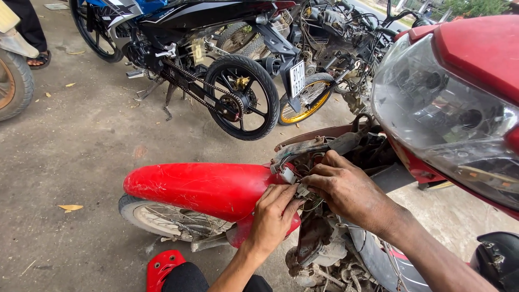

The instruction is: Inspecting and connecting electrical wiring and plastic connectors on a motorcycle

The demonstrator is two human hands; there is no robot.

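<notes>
Concrete floor [70, 162] at far left, a scuffed tyre [13, 81] at its edge; black motorbike [178, 48] parked behind. Red front mudguard [205, 186] next, over a spoked wheel [162, 219]. Left hand [275, 213] pinched shut on a small white connector [298, 189] just behind the mudguard, among thin wires [312, 204]. Right hand [348, 189] curled, fingertips meeting the same connector. Clear headlamp [443, 103] far right. Step in hand, by the look: working the plug joint; next likely needs a steady pinch and straight alignment
</notes>
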